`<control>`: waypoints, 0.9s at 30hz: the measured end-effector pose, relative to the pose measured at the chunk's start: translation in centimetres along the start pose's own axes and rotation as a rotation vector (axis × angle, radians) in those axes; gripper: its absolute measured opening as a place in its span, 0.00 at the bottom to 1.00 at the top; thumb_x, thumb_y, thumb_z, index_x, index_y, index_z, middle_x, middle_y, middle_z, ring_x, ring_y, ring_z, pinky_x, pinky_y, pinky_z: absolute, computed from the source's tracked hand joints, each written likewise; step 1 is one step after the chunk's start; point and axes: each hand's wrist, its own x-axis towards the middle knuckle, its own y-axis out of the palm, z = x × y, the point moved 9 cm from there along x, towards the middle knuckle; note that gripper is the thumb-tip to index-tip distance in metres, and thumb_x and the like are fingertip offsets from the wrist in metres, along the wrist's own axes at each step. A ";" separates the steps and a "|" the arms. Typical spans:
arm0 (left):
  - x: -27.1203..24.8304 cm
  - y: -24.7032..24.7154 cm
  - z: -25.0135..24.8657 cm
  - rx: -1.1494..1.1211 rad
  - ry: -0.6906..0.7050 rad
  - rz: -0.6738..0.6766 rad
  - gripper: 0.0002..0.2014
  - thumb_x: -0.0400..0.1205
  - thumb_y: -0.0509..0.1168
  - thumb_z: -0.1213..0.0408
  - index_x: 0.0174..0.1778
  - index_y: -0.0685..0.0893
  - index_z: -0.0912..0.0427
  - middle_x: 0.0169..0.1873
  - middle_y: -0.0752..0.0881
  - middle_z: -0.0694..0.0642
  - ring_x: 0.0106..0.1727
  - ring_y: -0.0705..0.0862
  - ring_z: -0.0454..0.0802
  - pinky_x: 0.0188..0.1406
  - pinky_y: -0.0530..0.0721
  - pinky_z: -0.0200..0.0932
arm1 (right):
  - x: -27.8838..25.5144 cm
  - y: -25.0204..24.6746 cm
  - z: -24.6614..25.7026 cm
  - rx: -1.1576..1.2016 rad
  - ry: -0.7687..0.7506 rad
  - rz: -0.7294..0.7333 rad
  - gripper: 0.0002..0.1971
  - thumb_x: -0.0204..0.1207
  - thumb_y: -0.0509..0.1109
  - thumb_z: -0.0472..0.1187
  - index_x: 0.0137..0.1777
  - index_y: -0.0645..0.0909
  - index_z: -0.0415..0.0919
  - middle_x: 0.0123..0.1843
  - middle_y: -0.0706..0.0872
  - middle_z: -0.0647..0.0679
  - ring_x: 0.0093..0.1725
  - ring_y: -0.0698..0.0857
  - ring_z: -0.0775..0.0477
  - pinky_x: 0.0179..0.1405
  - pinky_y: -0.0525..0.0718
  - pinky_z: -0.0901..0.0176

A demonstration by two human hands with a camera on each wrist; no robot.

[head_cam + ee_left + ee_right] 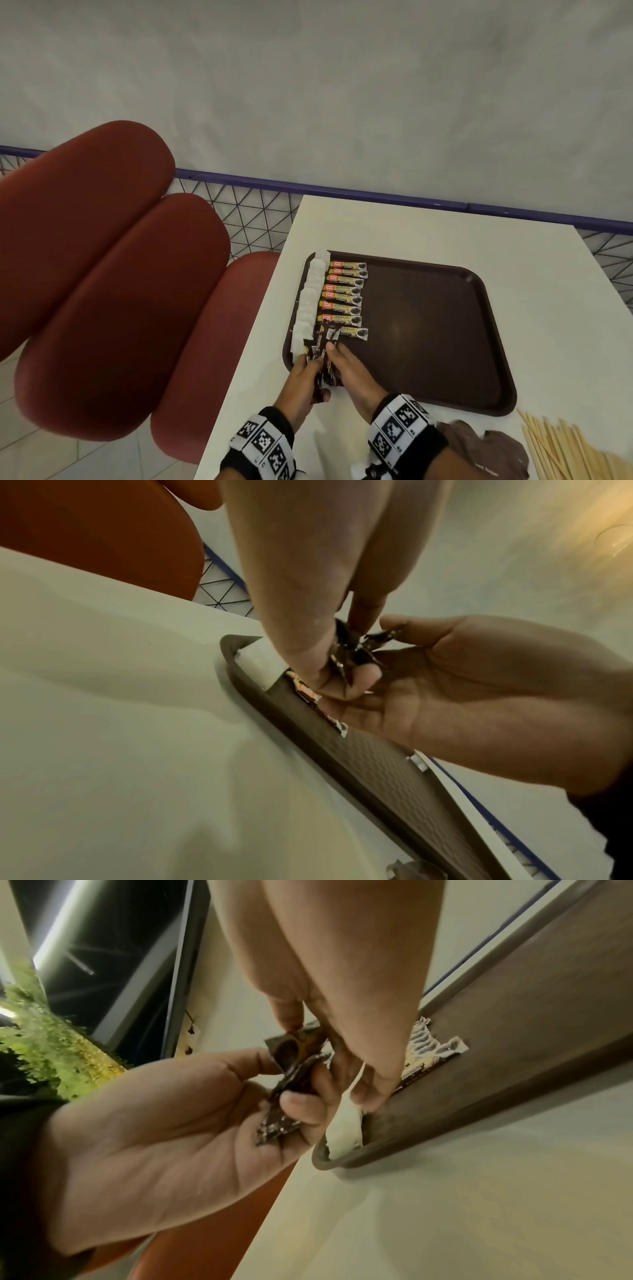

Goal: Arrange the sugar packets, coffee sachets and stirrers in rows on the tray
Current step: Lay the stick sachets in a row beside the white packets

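Item: brown tray on white table. I count two columns along its left edge: white sugar packets, overlapping, against the rim; beside them eight coffee sachets, dark with yellow-orange labels, lying crosswise. My left hand grips a bunch of dark sachets at the near-left corner; my right hand pinches one from it. Wooden stirrers lie heaped on the table, off the tray.

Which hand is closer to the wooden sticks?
Right. The right hand is at the tray's near-left corner, nearer the sticks; the left hand is beyond it.
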 end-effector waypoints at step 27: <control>-0.5 -8.4 -0.7 -0.112 0.076 -0.203 0.08 0.86 0.52 0.71 0.52 0.77 0.65 0.37 0.83 0.63 0.33 0.81 0.53 0.19 0.76 0.38 | 4.8 -4.3 3.0 -1.464 -0.317 -0.222 0.25 0.78 0.65 0.41 0.75 0.66 0.50 0.71 0.70 0.50 0.70 0.66 0.46 0.70 0.66 0.57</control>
